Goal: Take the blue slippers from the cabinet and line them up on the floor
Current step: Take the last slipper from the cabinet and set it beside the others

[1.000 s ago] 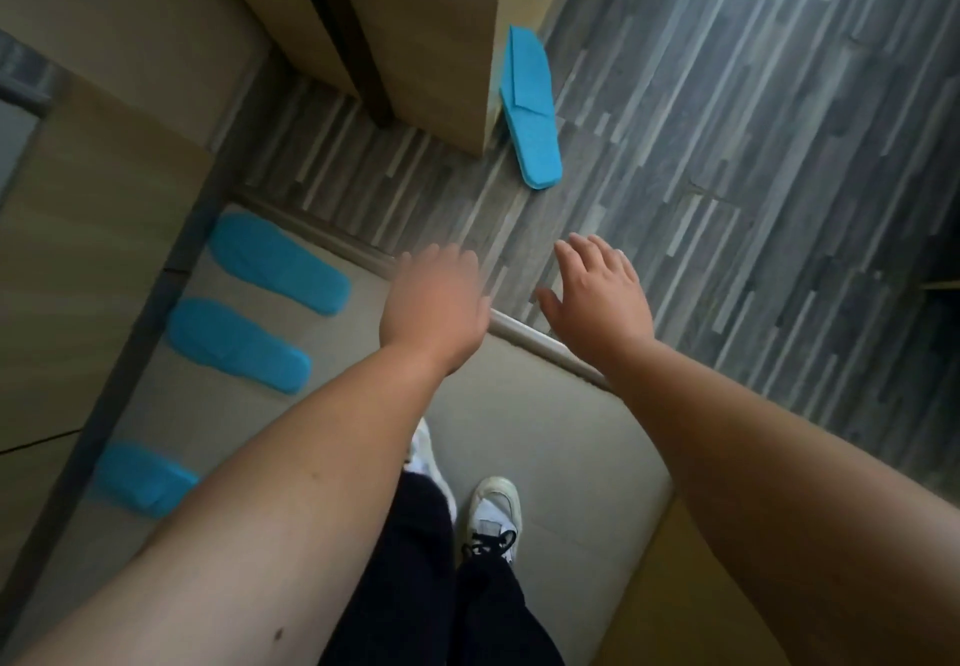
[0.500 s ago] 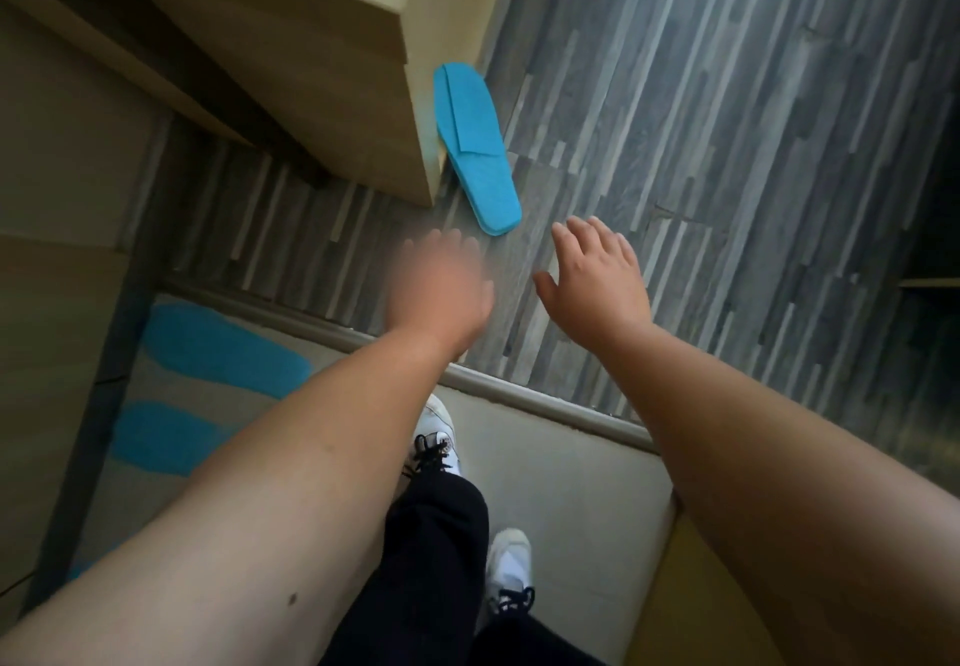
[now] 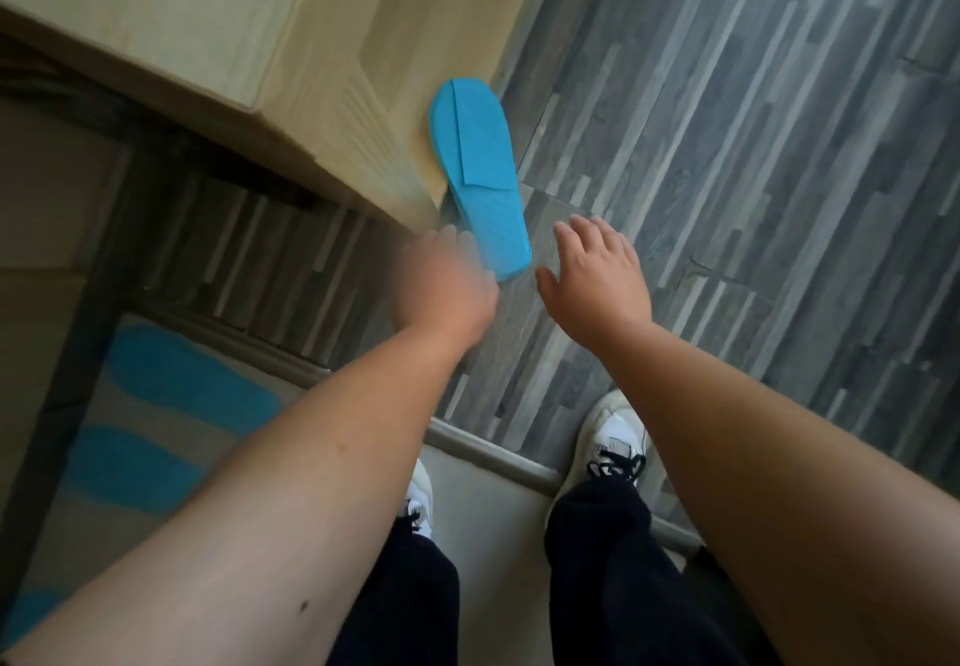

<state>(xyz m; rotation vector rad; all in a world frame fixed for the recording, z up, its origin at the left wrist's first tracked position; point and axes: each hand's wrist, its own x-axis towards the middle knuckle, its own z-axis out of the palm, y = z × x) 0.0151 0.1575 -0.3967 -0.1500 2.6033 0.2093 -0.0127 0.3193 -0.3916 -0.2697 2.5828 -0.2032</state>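
Observation:
A flat blue slipper (image 3: 480,172) lies on the grey wood-pattern floor, its long side against the corner of the light wooden cabinet (image 3: 218,42). My left hand (image 3: 441,289) is blurred, empty, just left of the slipper's near end. My right hand (image 3: 597,276) hovers empty with fingers spread just right of that end. More blue slippers (image 3: 187,385) (image 3: 130,468) lie blurred side by side on the pale floor at the lower left.
A metal threshold strip (image 3: 498,452) separates the pale floor from the grey floor (image 3: 753,172). My white sneakers (image 3: 613,442) and dark trousers stand at the strip. A dark wooden frame (image 3: 62,405) runs along the left.
I have stepped forward over the threshold. Both hands moved closer to the single slipper by the cabinet. The slippers on the pale floor slid toward the lower left of the view.

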